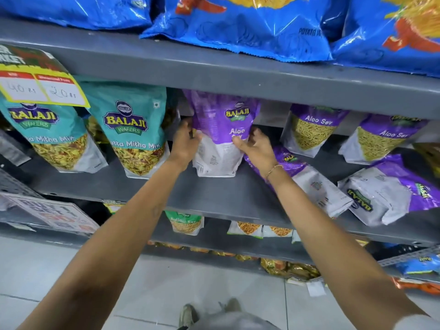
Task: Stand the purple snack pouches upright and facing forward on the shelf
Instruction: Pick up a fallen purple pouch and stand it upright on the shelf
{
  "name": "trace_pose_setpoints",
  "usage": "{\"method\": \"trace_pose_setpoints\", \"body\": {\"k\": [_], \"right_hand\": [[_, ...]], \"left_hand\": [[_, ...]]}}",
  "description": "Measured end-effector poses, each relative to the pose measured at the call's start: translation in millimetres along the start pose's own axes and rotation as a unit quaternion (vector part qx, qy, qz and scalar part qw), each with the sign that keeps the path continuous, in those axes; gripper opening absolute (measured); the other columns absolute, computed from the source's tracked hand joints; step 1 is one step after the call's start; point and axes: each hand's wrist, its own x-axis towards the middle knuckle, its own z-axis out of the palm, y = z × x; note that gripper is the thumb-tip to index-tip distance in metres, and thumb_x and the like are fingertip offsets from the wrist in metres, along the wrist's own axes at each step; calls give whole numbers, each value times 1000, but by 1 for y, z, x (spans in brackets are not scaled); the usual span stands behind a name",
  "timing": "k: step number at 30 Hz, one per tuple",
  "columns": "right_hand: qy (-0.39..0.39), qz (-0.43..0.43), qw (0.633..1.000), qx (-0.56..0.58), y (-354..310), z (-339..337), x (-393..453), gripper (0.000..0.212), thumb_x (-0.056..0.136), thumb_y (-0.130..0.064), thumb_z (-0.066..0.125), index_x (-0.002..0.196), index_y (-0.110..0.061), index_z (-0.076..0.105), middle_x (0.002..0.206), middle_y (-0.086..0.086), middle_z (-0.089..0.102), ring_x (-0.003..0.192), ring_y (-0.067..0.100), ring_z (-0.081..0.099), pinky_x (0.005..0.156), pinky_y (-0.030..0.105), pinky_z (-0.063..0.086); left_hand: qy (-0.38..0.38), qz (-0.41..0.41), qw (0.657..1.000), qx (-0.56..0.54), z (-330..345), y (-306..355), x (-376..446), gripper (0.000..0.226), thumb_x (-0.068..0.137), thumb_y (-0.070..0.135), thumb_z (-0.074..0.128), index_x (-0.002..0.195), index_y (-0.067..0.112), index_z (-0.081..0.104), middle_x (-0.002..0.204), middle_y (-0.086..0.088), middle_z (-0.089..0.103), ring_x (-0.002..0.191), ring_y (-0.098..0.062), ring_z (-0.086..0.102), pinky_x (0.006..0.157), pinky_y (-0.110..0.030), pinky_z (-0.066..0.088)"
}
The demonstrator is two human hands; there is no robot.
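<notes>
A purple and white Aloo Sev pouch (pixel 222 129) stands upright on the grey middle shelf (pixel 214 194), logo facing me. My left hand (pixel 185 141) grips its left edge and my right hand (pixel 256 146) presses its right side. Under my right wrist another purple pouch (pixel 307 179) lies flat, back side up. A third purple pouch (pixel 390 191) lies flat at the right. Two more purple pouches (pixel 312 127) (pixel 383 139) stand upright at the back right, leaning slightly.
Two teal Khatta Mitha Mix pouches (pixel 133 129) stand left of the held pouch, partly behind a yellow price tag (pixel 40 84). Large blue chip bags (pixel 250 25) overhang the shelf above. Smaller snack packs (pixel 185 222) fill the lower shelf, over a tiled floor.
</notes>
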Motion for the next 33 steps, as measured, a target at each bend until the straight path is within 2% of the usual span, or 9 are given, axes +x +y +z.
{"method": "trace_pose_setpoints", "body": {"k": [6, 10, 14, 18, 20, 24, 28, 30, 33], "right_hand": [[58, 8, 998, -11, 27, 25, -5, 37, 80, -25, 70, 111, -19, 51, 111, 3, 66, 102, 19, 64, 93, 36, 52], [38, 14, 998, -42, 27, 21, -3, 43, 78, -39, 69, 111, -21, 49, 115, 1, 66, 107, 17, 63, 97, 42, 50], [26, 42, 999, -15, 20, 21, -9, 33, 93, -46, 43, 110, -19, 53, 109, -5, 64, 105, 9, 60, 100, 38, 45], [110, 57, 991, 56, 15, 30, -29, 53, 98, -50, 20, 96, -24, 67, 99, -2, 71, 96, 15, 67, 83, 31, 53], [119, 50, 991, 36, 16, 35, -41, 51, 99, -43, 24, 93, -19, 68, 89, 2, 72, 86, 17, 69, 72, 28, 56], [109, 26, 993, -45, 24, 34, -44, 29, 98, -34, 39, 96, -20, 64, 97, 7, 71, 86, 12, 67, 76, 33, 57], [98, 1, 991, -91, 23, 20, -29, 20, 94, -19, 51, 107, -8, 59, 104, 6, 64, 96, 22, 65, 80, 31, 57], [63, 12, 993, -98, 25, 13, -17, 36, 86, -16, 64, 118, -6, 52, 116, 6, 60, 109, 21, 59, 91, 22, 51], [19, 13, 991, -129, 22, 4, 0, 81, 70, -20, 80, 135, -8, 33, 135, 4, 45, 124, 14, 46, 106, 27, 39]], "left_hand": [[33, -12, 994, 106, 11, -16, 5, 40, 84, 2, 44, 124, 3, 50, 119, -19, 62, 105, -30, 58, 89, -36, 45], [126, 51, 990, 25, 31, -24, -56, 32, 79, 0, 37, 107, 1, 52, 103, -14, 54, 88, -24, 54, 80, -36, 46], [6, 76, 996, 40, 55, -30, -101, 40, 84, -2, 50, 122, 8, 43, 120, -3, 45, 104, -20, 52, 90, -28, 45], [33, 75, 992, 97, 64, -35, -97, 72, 78, 12, 69, 137, 4, 28, 136, -14, 32, 125, -23, 36, 102, -21, 32], [63, 49, 992, 101, 61, -33, -91, 87, 76, 27, 75, 142, 3, 23, 145, -15, 28, 132, -25, 30, 104, -26, 30], [77, 16, 996, 40, 48, -37, -62, 95, 70, 46, 77, 141, 8, 26, 141, -12, 40, 131, -28, 39, 105, -40, 38], [32, 24, 999, 8, 27, -35, -46, 91, 71, 54, 71, 128, -3, 29, 117, -6, 54, 101, -23, 57, 73, -20, 42], [8, 20, 1000, -3, 17, -36, -40, 89, 67, 50, 71, 124, -3, 28, 110, -1, 54, 91, -16, 56, 63, -10, 40], [-48, -4, 998, -36, 4, -42, -22, 87, 64, 44, 75, 127, 4, 29, 120, -3, 57, 106, -19, 58, 88, -26, 49]]}}
